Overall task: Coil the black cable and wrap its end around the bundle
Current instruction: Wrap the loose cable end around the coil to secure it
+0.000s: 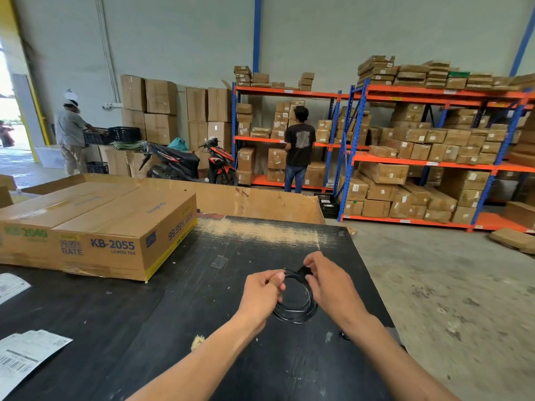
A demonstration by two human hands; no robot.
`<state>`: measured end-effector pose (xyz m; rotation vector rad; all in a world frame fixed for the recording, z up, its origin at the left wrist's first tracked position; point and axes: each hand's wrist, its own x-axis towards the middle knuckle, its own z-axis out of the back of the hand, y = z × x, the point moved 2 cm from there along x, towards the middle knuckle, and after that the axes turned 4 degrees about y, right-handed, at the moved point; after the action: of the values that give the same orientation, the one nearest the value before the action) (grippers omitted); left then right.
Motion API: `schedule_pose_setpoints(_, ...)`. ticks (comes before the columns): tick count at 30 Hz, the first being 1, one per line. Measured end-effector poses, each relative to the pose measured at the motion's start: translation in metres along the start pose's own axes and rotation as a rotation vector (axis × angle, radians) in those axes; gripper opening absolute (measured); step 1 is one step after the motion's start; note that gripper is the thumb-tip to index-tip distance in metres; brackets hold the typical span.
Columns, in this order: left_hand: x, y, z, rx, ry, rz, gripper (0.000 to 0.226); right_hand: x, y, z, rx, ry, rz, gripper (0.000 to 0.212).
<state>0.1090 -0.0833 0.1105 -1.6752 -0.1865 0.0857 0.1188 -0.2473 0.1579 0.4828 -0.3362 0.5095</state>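
A thin black cable (295, 312) hangs in a round coil of several loops just above the black table (202, 299). My left hand (262, 292) pinches the coil at its upper left side. My right hand (330, 280) grips the coil's top right, where the cable's dark end piece (305, 272) sits between thumb and fingers. The lower part of the coil hangs free between both hands. Whether the end is wound around the bundle is hidden by my fingers.
A large cardboard box (115, 235) marked KB-2055 lies on the table's left. Printed paper labels (20, 357) sit at the near left edge. Flattened cardboard (260, 202) stands behind the table. Two people, a motorbike (188, 163) and box-filled shelves (419, 157) stand farther back.
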Motion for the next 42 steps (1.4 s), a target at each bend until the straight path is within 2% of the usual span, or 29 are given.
schedule_pose_setpoints(1,0.001,-0.002,-0.001,-0.045,-0.048,0.030,0.018,-0.005,0.005,-0.003,-0.110,-0.041,0.074,0.028)
schedule_pose_setpoints(3,0.004,-0.006,-0.001,-0.144,-0.127,0.082,0.021,-0.016,0.017,-0.010,-0.179,-0.086,0.244,0.025)
schedule_pose_setpoints(5,0.008,-0.011,0.002,-0.231,-0.188,0.143,0.023,-0.029,0.025,-0.017,-0.155,-0.005,0.349,0.023)
schedule_pose_setpoints(7,0.012,-0.014,0.006,-0.328,-0.233,0.232,0.024,-0.035,0.026,-0.026,-0.181,0.132,0.327,0.041)
schedule_pose_setpoints(9,0.014,-0.016,0.008,-0.420,-0.255,0.314,0.026,-0.035,0.022,-0.030,-0.299,0.192,0.319,0.052)
schedule_pose_setpoints(12,0.009,-0.018,0.005,-0.501,-0.228,0.370,0.027,-0.030,0.020,-0.032,-0.393,0.176,0.360,0.038)
schedule_pose_setpoints(13,0.006,-0.019,0.004,-0.434,-0.208,0.367,0.022,-0.029,0.019,-0.032,-0.388,0.161,0.363,0.032)
schedule_pose_setpoints(15,-0.001,-0.023,0.006,-0.058,-0.135,0.248,0.017,-0.028,0.016,-0.031,-0.360,0.167,0.322,0.024)
schedule_pose_setpoints(17,-0.005,-0.025,0.014,0.448,-0.042,0.011,0.038,-0.023,0.011,-0.028,-0.278,0.207,0.256,0.021)
schedule_pose_setpoints(18,-0.010,-0.030,0.016,0.571,0.005,-0.132,0.040,-0.020,0.009,-0.026,-0.212,0.247,0.203,0.021)
schedule_pose_setpoints(20,-0.018,-0.034,0.017,0.614,0.134,-0.333,0.033,-0.012,0.004,-0.021,-0.054,0.328,0.077,0.021)
schedule_pose_setpoints(23,-0.022,-0.030,0.020,0.702,0.292,-0.443,0.037,-0.005,-0.006,-0.012,0.175,0.351,-0.084,0.022)
schedule_pose_setpoints(25,-0.021,-0.028,0.023,0.810,0.313,-0.524,0.043,-0.003,-0.012,-0.007,0.356,0.290,-0.152,0.013)
schedule_pose_setpoints(28,-0.019,-0.029,0.020,0.841,0.252,-0.585,0.039,-0.001,-0.015,-0.006,0.499,0.226,-0.168,0.020)
schedule_pose_setpoints(32,-0.012,-0.030,0.016,0.833,0.155,-0.528,0.029,-0.007,-0.015,-0.014,0.387,0.230,-0.063,0.032)
schedule_pose_setpoints(36,-0.009,-0.023,0.010,0.851,0.139,-0.462,0.029,-0.012,-0.010,-0.019,-0.015,0.085,0.131,0.038)
schedule_pose_setpoints(39,-0.009,-0.020,0.009,0.840,0.167,-0.467,0.030,-0.016,-0.007,-0.025,-0.163,0.071,0.164,0.038)
schedule_pose_setpoints(42,-0.010,-0.015,0.009,0.741,0.224,-0.453,0.031,-0.019,-0.009,-0.029,-0.196,0.068,0.156,0.038)
